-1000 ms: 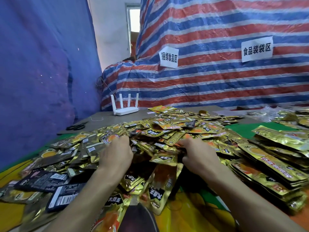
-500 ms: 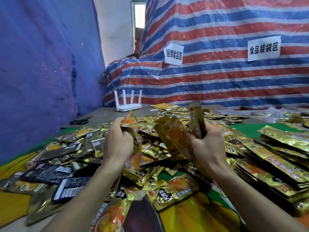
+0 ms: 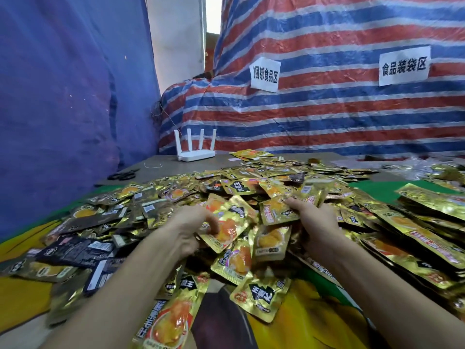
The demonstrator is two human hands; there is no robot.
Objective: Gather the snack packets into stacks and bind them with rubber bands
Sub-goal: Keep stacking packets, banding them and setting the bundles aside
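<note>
left hand (image 3: 190,226) pinches 1 packet (image 3: 230,220) | right hand (image 3: 317,221) grips packets (image 3: 275,212), count unclear

The left hand (image 3: 187,230) and right hand (image 3: 317,222) have come down — they now grip snack packets (image 3: 230,220) low on the pile (image 3: 251,177).

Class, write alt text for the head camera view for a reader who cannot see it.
The left hand and right hand each grip gold snack packets above a loose pile covering the table. A white router stands behind.
</note>
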